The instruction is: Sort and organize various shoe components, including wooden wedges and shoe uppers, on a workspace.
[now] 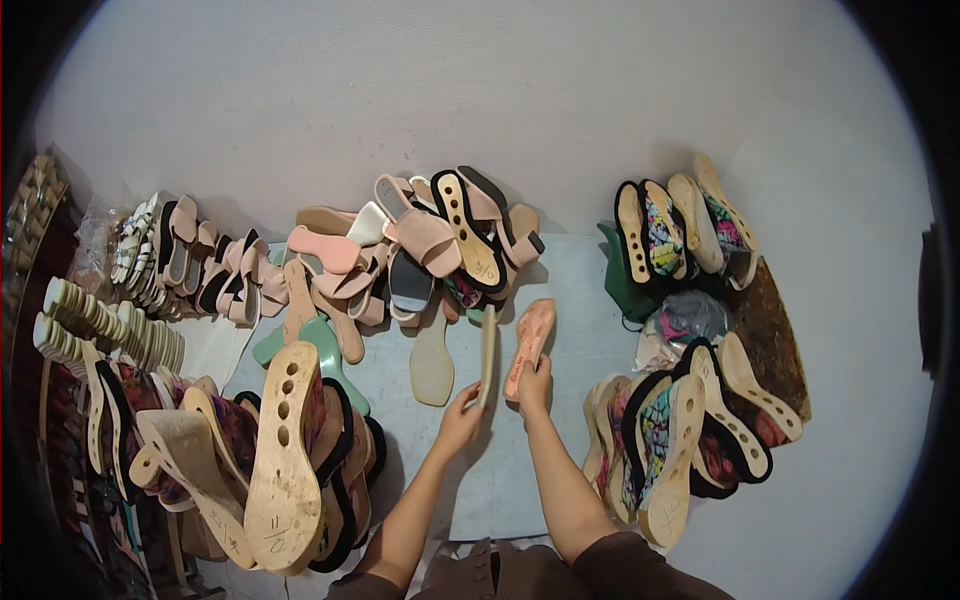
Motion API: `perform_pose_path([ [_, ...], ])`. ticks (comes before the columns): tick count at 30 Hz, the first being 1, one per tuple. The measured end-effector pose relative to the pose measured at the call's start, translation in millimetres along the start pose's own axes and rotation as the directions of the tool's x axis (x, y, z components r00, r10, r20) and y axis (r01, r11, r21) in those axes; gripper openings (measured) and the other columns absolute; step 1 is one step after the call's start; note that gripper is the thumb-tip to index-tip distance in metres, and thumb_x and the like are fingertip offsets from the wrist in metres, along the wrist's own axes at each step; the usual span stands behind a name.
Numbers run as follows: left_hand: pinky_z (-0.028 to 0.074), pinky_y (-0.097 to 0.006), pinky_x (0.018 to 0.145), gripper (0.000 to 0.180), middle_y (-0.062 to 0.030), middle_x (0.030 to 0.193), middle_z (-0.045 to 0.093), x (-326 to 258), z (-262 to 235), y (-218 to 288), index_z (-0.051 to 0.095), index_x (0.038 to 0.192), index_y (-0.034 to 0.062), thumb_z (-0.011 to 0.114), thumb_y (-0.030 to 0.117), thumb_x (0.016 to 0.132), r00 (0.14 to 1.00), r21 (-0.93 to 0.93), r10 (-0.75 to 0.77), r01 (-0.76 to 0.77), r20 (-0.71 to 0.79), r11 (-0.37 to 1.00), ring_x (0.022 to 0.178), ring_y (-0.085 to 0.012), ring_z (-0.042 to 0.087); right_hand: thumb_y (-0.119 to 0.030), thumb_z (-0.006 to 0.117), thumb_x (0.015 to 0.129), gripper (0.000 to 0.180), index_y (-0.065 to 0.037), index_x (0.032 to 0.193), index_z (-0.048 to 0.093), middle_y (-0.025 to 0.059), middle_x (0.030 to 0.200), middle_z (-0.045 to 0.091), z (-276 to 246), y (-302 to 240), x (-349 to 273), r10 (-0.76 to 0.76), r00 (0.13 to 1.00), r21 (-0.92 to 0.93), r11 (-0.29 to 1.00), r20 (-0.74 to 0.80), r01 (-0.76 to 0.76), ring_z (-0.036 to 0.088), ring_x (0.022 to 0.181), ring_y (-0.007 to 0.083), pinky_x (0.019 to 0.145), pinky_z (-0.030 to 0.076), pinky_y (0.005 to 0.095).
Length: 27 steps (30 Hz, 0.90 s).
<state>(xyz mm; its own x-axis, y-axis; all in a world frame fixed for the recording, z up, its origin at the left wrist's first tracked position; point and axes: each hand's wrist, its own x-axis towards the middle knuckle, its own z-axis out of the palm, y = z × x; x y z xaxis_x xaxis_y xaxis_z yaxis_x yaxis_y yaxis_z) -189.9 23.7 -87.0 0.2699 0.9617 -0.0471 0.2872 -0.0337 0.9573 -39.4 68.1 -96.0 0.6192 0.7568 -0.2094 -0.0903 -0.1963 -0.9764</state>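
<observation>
Over the middle of the pale table (pixel 590 310), my left hand (pixel 461 420) grips a thin cream shoe sole (pixel 488 345), turned edge-on with its tip pointing away from me. Beside it, my right hand (pixel 536 388) is closed around the heel end of a salmon-coloured sole-shaped piece (pixel 534 328) with dark handwriting on it. The two pieces stand apart. A flat, translucent cream sole (pixel 431 365) lies left of my left hand. Just beyond, a heap of pink block-heeled sandals (pixel 428 240) includes a wooden sole with holes (pixel 462 225).
Large wooden wedge soles (pixel 283 450) with floral straps crowd the near left. More floral wedges stand at the near right (pixel 668 455) and far right (pixel 660 225), with a plastic bag (pixel 685 325) between them. Stacked cream soles (pixel 110 325) line the left side. A wall rises behind.
</observation>
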Motion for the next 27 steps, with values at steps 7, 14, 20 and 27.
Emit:
perform_pose_path([
  [7,0.048,-0.031,0.076,0.042,-0.0163,0.103,0.055,-53.2,-16.4,-14.9,0.038,0.122,-0.0025,0.028,0.016,0.085,0.897,-0.794,-0.345,0.415,0.276,0.443,0.085,-0.0226,0.059,-0.013,0.052,0.080,0.050,-0.006,0.124,0.028,0.0150,0.107,0.044,-37.4,-15.0,-72.3,0.295,0.900,0.142,0.924,0.322,-0.354,0.051,0.090,0.0221,0.077,0.042,0.0336],
  [14,0.045,-0.025,0.074,0.036,-0.0094,0.098,0.057,-71.6,0.6,-28.9,0.042,0.118,-0.0036,0.050,0.012,0.087,0.926,-0.448,-0.366,0.369,0.098,0.814,0.084,-0.0136,0.056,-0.026,0.063,0.071,0.065,-0.009,0.125,0.031,0.0218,0.110,0.041,-67.8,31.8,-99.4,-0.181,0.976,-0.661,0.720,0.119,0.214,0.038,0.104,0.0341,0.091,0.029,0.0440],
  [20,0.045,-0.026,0.074,0.034,-0.0091,0.094,0.059,-82.8,3.4,-26.9,0.046,0.114,-0.0048,0.052,0.010,0.085,0.941,-0.442,-0.336,0.318,0.041,0.839,0.083,-0.0147,0.057,-0.028,0.063,0.070,0.069,-0.010,0.128,0.031,0.0239,0.119,0.035,-71.9,18.2,-104.1,-0.064,0.978,-0.803,0.562,0.197,0.198,0.031,0.113,0.0367,0.095,0.023,0.0453],
  [27,0.041,-0.035,0.084,0.046,-0.0208,0.107,0.046,-104.7,-4.4,-22.2,0.040,0.120,-0.0035,0.054,0.009,0.078,0.980,0.347,0.049,0.021,-0.191,0.938,0.096,-0.0285,0.051,-0.025,0.060,0.072,0.057,-0.005,0.122,0.039,0.0216,0.115,0.041,-33.3,6.7,-105.2,-0.414,0.878,-0.834,0.375,0.239,0.404,0.035,0.111,0.0364,0.093,0.028,0.0448],
])
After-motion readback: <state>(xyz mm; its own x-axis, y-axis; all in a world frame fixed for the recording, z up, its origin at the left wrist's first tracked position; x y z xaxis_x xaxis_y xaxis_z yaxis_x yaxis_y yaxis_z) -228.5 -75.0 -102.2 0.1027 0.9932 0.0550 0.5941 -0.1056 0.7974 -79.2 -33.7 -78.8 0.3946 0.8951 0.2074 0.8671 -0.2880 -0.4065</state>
